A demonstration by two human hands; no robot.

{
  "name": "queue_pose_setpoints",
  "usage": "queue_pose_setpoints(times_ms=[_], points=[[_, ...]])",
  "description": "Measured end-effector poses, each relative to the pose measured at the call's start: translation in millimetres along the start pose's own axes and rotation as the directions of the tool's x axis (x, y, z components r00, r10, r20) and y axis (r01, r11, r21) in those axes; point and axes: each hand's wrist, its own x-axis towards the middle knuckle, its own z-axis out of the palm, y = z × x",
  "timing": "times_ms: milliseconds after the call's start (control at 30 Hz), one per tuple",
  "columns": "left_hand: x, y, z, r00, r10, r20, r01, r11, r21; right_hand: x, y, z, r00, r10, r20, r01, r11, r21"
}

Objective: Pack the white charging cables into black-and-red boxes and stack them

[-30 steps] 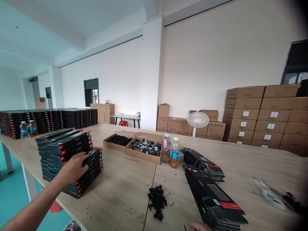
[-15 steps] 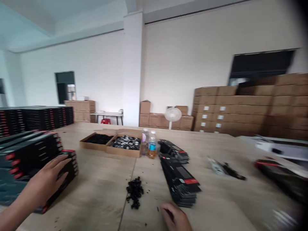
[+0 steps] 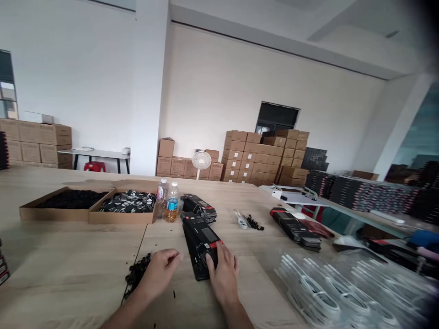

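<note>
My right hand lies flat with fingers spread on the near end of a fanned stack of flat black sleeves with red labels. My left hand rests on the wooden table just left of that stack, fingers loosely curled, with nothing visible in it. A small pile of black parts lies right beside the left hand.
Two shallow cardboard trays of black items sit at the back left, with two bottles beside them. Another black stack lies behind. Bagged white cables cover the right. Cartons and a fan line the wall.
The view has swung right. My left hand left the tall stack of black boxes and came to the table by the small parts. My right hand moved up onto the fanned sleeves.
</note>
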Motion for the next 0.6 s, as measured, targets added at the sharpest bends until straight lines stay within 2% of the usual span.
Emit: queue_pose_setpoints(times_ms=[133,300,467,600], points=[[-7,-17,11.6,0.997,-0.075,0.028,0.078,0.991,-0.109,0,-5,-3,0.992,-0.11,0.069,0.113,0.993,-0.041],[-8,-20,22.0,0.981,-0.168,0.101,0.19,0.943,-0.275,0,-18,-12,0.982,-0.173,0.075,0.176,0.983,-0.042],[-7,-16,23.1,0.979,-0.16,0.127,0.194,0.921,-0.338,2,-21,-11,0.987,-0.141,0.082,0.146,0.987,-0.063],[-6,-17,20.6,0.979,-0.161,0.125,0.197,0.905,-0.376,5,-13,-8,0.99,-0.114,0.077,0.122,0.987,-0.109]])
